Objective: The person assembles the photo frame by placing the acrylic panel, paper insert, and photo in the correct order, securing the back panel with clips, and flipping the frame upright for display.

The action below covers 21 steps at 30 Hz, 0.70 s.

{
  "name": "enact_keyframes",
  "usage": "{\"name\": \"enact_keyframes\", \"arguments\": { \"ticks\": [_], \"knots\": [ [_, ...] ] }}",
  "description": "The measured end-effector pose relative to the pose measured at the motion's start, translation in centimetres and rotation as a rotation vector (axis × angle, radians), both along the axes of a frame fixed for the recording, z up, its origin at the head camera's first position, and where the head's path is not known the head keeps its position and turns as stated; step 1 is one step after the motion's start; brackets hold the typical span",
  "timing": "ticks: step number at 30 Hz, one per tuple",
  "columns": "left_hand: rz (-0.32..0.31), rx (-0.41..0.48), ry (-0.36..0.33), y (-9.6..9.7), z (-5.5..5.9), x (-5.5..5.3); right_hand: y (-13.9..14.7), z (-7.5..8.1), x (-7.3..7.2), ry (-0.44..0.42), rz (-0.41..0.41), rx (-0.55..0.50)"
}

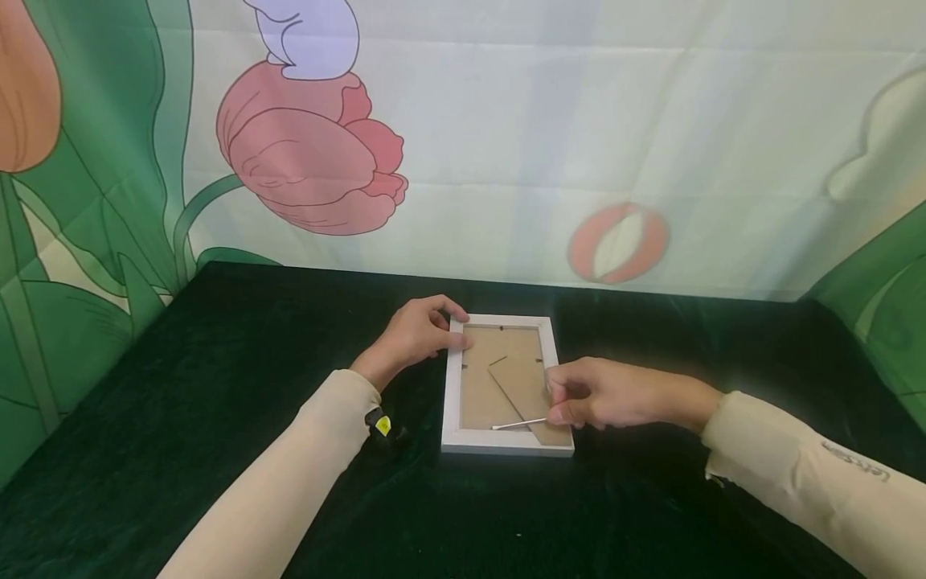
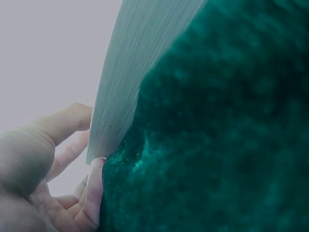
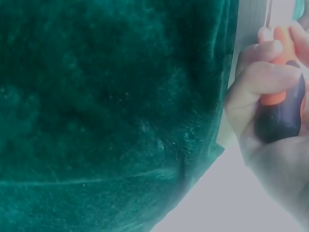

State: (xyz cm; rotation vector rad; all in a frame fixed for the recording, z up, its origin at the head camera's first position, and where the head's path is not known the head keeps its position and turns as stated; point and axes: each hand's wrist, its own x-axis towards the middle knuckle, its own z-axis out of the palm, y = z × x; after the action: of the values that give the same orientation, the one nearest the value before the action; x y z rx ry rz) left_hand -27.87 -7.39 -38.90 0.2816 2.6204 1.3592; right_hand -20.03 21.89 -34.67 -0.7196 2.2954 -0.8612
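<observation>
A white picture frame [image 1: 452, 394] lies with its back up, showing a tan backing board [image 1: 481, 398] with small dark tabs along its edges. At the frame's upper left corner, my left hand [image 1: 419, 331] grips the rim, thumb over the top face; in the left wrist view the fingers [image 2: 94, 193] reach round its end. My right hand [image 1: 608, 394] holds a screwdriver [image 1: 521, 424] over the lower right of the frame, its thin shaft pointing left across the board. The orange and black handle [image 3: 280, 116] shows in the right wrist view, with fingers curled round it.
Dark green velvet cloth [image 1: 289, 322] covers the table under the frame. Behind it hangs a printed backdrop [image 1: 492, 161] with flowers and leaves. A black strap with a yellow mark [image 1: 383, 424] sits at the left wrist.
</observation>
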Motion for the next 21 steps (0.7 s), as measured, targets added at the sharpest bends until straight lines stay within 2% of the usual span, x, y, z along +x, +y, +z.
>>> {"name": "enact_keyframes", "arguments": {
  "ticks": [6,15,18,21],
  "knots": [
    [-0.003,0.001,0.000,0.0,0.0,0.0,-0.4,0.6,-0.4,-0.064,-0.011,0.045],
    [0.003,0.004,0.006,-0.2,0.1,-0.3,-1.0,1.7,-1.1,-0.103,-0.019,0.154],
    [0.002,0.007,0.008,-0.1,0.0,-0.3,-1.0,1.7,-1.2,-0.110,-0.038,0.170],
    [0.001,0.006,0.002,-0.1,-0.4,0.0,-0.6,1.0,-0.9,-0.107,-0.039,0.140]
  ]
}}
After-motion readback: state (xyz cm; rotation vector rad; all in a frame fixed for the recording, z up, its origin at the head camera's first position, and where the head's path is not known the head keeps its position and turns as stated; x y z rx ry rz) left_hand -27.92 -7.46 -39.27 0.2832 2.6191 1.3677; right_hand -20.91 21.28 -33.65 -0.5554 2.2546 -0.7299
